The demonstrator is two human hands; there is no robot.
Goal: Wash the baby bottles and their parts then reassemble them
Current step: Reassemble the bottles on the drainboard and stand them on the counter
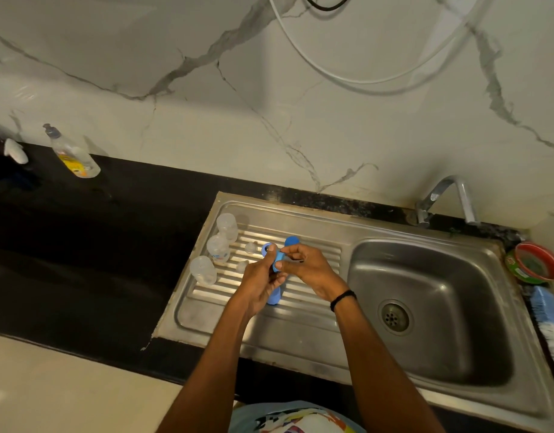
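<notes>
Over the drainboard point(300, 314), left hand point(260, 285) and right hand point(310, 270) pinch a blue part point(278, 260).

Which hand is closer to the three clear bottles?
Left. The left hand, gripping a blue part, is just right of the clear bottles; the right hand, pinching that part too, is farther right, toward the basin.

One wide-angle view is taken from the head, aimed forward and down at a stainless steel sink with ribbed drainboard point(294, 339). The left hand point(256, 285) and right hand point(310, 270) are framed centrally, near; a white veined marble wall point(206, 89) fills the top.
</notes>
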